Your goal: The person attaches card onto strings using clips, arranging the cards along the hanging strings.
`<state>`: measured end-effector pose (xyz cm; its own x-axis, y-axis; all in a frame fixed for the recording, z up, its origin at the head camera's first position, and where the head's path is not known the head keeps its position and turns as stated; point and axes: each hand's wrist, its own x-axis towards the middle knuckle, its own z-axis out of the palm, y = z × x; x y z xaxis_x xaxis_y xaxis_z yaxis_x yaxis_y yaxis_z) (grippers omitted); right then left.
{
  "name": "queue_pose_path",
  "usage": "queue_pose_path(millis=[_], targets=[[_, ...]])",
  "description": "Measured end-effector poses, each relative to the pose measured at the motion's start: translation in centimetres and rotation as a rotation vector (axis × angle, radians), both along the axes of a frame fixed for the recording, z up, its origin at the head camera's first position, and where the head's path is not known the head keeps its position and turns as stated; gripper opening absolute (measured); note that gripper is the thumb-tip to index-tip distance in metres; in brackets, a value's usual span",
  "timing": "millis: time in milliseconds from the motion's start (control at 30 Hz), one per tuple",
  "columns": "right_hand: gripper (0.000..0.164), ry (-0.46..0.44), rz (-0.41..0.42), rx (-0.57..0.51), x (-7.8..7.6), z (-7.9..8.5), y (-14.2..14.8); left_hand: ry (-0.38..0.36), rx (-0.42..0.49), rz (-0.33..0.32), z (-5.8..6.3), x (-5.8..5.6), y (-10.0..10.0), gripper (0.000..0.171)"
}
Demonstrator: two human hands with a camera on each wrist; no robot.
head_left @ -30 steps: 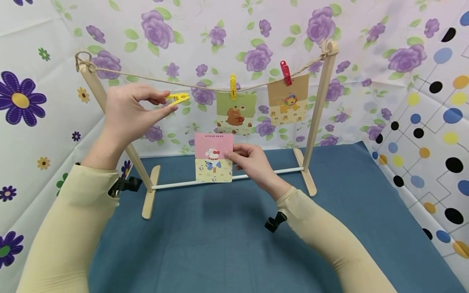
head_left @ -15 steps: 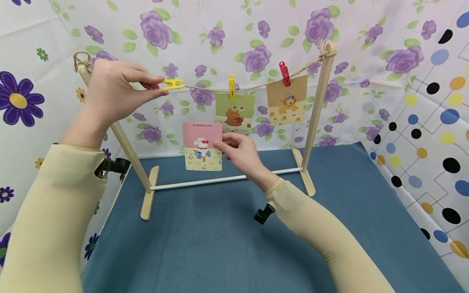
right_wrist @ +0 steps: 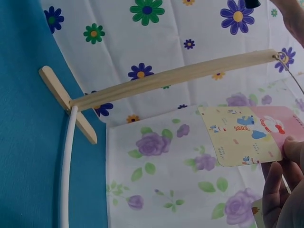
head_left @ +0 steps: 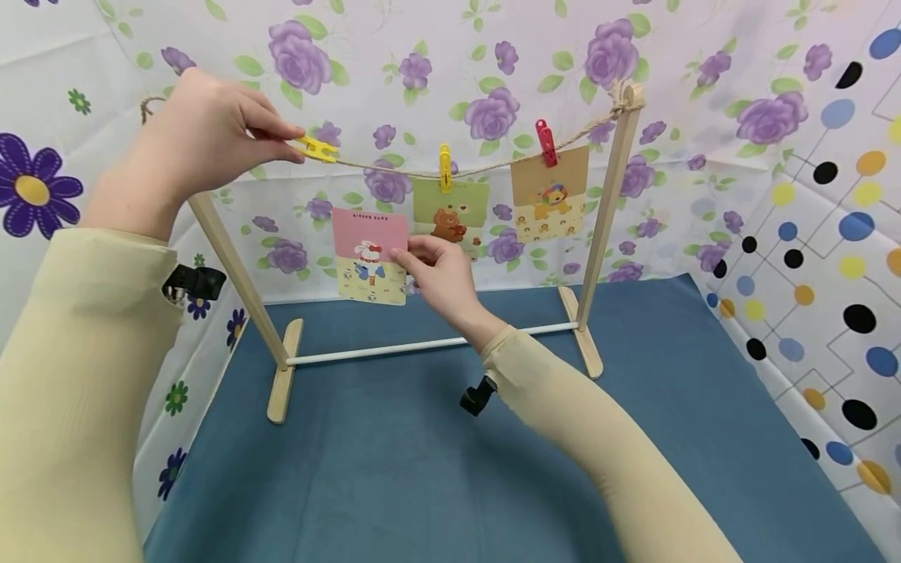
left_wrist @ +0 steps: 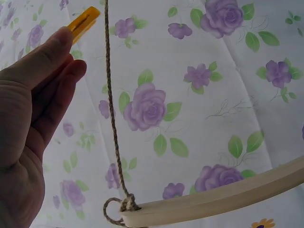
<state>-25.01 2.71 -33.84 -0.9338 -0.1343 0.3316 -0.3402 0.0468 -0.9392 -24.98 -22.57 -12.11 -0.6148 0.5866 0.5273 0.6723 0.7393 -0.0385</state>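
My left hand [head_left: 214,133] pinches a yellow clothespin [head_left: 318,149] between thumb and fingertips, at the left part of the twine line. In the left wrist view the clothespin [left_wrist: 85,23] shows just beside the twine [left_wrist: 110,99]. My right hand [head_left: 446,281] holds a pink and yellow rabbit card [head_left: 369,258] by its right edge, upright and lower than the line. Seen from the right wrist, the thumb lies on the pink part of the card [right_wrist: 237,135]. A green bear card [head_left: 450,223] hangs from another yellow clothespin [head_left: 445,168], partly covered by my right fingers.
A brown lion card [head_left: 551,195] hangs from a red clothespin [head_left: 545,143] at right. Wooden posts [head_left: 611,211] hold the twine, joined below by a white rod [head_left: 380,351] over a blue cloth [head_left: 394,453]. Patterned sheets stand behind and beside.
My left hand has moved left and up with the clothespin, toward the line's left end. My right hand has carried the rabbit card up and to the left.
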Motion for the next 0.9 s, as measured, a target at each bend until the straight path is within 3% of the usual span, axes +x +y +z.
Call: queue_pose_path(millis=[533,900], targets=[[0.02,0.071,-0.124,-0.016,-0.8,0.5,-1.8,-0.138,-0.17,0.158,1.6,-0.5,0.6,0.022],[0.021,0.107,-0.138,0.022,-1.3,0.3,-2.1,-0.202,-0.231,0.191,1.4,-1.1,1.3,0.02]])
